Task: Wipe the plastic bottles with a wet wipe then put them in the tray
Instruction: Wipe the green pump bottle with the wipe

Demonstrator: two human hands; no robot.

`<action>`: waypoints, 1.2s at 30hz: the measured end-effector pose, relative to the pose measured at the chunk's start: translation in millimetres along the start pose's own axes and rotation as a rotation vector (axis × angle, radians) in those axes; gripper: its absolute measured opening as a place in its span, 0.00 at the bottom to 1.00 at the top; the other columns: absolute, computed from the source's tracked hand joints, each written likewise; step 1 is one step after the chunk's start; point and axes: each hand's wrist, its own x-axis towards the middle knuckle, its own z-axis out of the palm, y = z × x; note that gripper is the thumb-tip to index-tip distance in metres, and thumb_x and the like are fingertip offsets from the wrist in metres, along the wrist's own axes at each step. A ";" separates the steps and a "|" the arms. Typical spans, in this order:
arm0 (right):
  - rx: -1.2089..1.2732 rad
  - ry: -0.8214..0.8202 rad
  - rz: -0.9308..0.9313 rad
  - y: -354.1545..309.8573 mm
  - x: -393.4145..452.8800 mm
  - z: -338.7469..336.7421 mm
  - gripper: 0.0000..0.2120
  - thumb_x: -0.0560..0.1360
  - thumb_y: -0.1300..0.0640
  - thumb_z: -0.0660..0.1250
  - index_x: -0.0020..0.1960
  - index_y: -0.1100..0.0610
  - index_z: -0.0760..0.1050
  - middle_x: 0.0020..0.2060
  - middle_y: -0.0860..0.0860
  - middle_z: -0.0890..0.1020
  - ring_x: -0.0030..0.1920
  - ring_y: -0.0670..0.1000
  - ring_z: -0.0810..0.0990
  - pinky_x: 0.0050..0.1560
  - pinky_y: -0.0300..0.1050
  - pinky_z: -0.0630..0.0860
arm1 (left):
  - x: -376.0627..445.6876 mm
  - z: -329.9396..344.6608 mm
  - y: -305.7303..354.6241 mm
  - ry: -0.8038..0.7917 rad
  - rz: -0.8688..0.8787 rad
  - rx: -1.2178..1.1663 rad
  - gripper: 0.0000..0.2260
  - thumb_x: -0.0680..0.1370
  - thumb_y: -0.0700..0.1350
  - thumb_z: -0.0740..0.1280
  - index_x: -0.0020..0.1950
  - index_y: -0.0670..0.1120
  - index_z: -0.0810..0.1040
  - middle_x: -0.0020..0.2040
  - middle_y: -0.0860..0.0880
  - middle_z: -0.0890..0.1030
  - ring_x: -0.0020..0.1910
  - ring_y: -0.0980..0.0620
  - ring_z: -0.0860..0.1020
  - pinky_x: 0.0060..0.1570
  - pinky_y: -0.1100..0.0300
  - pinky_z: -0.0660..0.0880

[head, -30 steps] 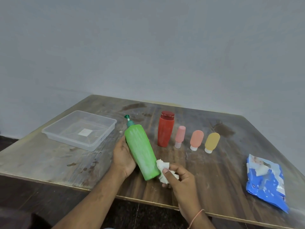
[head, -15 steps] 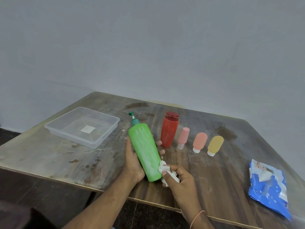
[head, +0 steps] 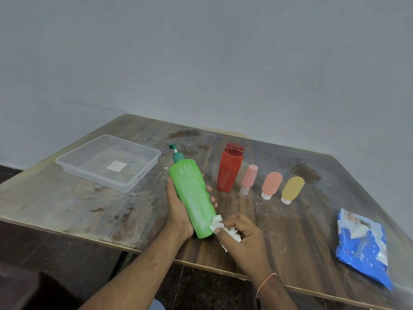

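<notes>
My left hand [head: 177, 211] grips a tall green pump bottle [head: 192, 195] from behind, tilted with its pump pointing away and left. My right hand [head: 242, 237] pinches a crumpled white wet wipe [head: 218, 224] against the bottle's lower right side near its base. A red bottle [head: 230, 168] stands upright behind the hands. To its right stand a pink tube [head: 249, 179], an orange tube [head: 270, 184] and a yellow tube [head: 292, 189], caps down. The clear plastic tray [head: 147, 168] sits at the far left with nothing in it but a white label.
A blue wet-wipe packet [head: 363, 247] lies near the table's right edge. The worn wooden table [head: 67, 202] has its front edge just below my hands. A grey wall rises behind.
My left hand has turned the green bottle slightly, its fingers now showing on the right side. The wipe has stayed at the bottle's lower end, shifting a little along its base.
</notes>
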 end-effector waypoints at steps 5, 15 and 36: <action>-0.072 0.072 0.012 1.3 2.5 1.2 0.10 0.74 0.62 0.79 0.40 0.47 0.87 0.42 0.47 0.85 0.44 0.50 0.84 0.44 0.42 0.79 | 0.1 0.1 0.3 -0.005 0.004 0.010 0.41 0.75 0.79 0.55 0.64 0.46 0.81 0.47 0.41 0.80 0.38 0.42 0.78 0.47 0.48 0.76; -0.145 0.082 -0.035 -0.8 0.8 3.5 0.09 0.74 0.62 0.79 0.43 0.48 0.87 0.43 0.44 0.83 0.46 0.48 0.84 0.44 0.34 0.76 | -3.0 4.7 -1.4 0.032 0.027 0.044 0.41 0.77 0.79 0.51 0.64 0.46 0.82 0.46 0.41 0.81 0.37 0.43 0.79 0.44 0.50 0.77; -0.489 -0.123 -0.486 -0.3 -8.8 15.2 0.06 0.78 0.50 0.76 0.54 0.44 0.86 0.36 0.44 0.76 0.34 0.44 0.77 0.32 0.41 0.71 | -15.5 27.2 -5.5 0.202 0.094 0.209 0.42 0.79 0.77 0.43 0.38 0.51 0.88 0.35 0.44 0.81 0.31 0.46 0.77 0.40 0.53 0.72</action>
